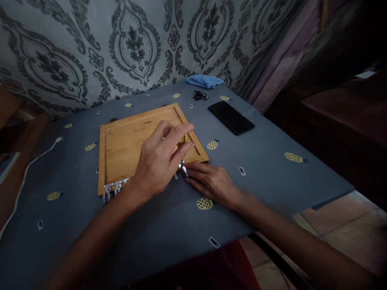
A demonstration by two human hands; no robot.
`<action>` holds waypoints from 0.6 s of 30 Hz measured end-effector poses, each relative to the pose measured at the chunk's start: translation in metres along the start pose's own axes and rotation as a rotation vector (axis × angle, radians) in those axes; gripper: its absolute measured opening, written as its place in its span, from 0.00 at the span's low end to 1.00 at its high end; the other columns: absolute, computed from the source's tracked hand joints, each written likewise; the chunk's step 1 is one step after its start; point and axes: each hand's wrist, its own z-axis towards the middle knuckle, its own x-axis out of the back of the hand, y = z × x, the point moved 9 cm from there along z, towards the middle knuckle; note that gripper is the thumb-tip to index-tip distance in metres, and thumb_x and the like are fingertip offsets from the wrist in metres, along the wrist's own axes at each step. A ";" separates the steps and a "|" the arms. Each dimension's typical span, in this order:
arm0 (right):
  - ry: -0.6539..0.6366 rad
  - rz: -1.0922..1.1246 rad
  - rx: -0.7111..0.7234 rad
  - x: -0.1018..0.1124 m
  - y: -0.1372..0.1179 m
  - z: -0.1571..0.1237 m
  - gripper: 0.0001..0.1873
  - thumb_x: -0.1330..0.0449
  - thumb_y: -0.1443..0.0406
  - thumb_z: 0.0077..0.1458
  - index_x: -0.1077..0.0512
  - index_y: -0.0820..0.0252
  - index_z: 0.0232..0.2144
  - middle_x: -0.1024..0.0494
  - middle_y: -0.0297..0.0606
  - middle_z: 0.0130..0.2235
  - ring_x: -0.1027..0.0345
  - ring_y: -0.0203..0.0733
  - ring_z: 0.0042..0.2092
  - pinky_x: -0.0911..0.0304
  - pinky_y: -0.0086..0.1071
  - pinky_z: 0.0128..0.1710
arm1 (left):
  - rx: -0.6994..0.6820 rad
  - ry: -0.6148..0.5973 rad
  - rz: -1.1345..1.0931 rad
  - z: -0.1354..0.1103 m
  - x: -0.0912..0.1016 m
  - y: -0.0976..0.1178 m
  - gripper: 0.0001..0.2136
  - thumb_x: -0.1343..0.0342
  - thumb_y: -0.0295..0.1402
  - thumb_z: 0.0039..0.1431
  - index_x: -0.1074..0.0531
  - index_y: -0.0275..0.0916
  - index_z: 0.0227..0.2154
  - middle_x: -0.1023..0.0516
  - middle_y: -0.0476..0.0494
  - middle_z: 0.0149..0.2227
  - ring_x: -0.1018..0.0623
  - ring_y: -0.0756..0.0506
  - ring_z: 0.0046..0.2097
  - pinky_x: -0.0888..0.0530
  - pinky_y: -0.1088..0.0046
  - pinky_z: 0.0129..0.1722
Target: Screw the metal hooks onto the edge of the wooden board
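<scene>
Left hand, one yellow tool, one board

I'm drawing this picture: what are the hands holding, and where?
The left hand holds a yellow-handled tool by its handle. The right hand touches a metal hook; whether it grips it cannot be told.

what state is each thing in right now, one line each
left hand: closed on yellow tool
yellow tool: roughly upright
right hand: fingers by the rightmost metal fitting
board: lying flat
metal fittings: along board's near edge
phone: flat, screen dark
keys: lying loose
blue cloth: bunched
cable: plug end free
</scene>
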 end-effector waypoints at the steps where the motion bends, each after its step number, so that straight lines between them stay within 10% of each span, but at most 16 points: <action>1: -0.005 0.003 -0.001 0.000 0.000 0.000 0.14 0.44 0.66 0.68 0.20 0.64 0.47 0.18 0.46 0.49 0.19 0.46 0.45 0.21 0.37 0.43 | 0.004 -0.006 -0.011 0.000 0.000 -0.001 0.10 0.44 0.28 0.66 0.27 0.39 0.49 0.25 0.45 0.39 0.23 0.49 0.38 0.19 0.71 0.40; 18: -0.002 0.009 -0.009 0.001 0.000 0.001 0.14 0.45 0.64 0.69 0.20 0.63 0.46 0.18 0.46 0.50 0.19 0.45 0.46 0.21 0.37 0.44 | 0.002 -0.015 -0.035 0.002 0.001 -0.003 0.13 0.43 0.25 0.65 0.27 0.41 0.50 0.23 0.47 0.41 0.21 0.51 0.37 0.19 0.72 0.41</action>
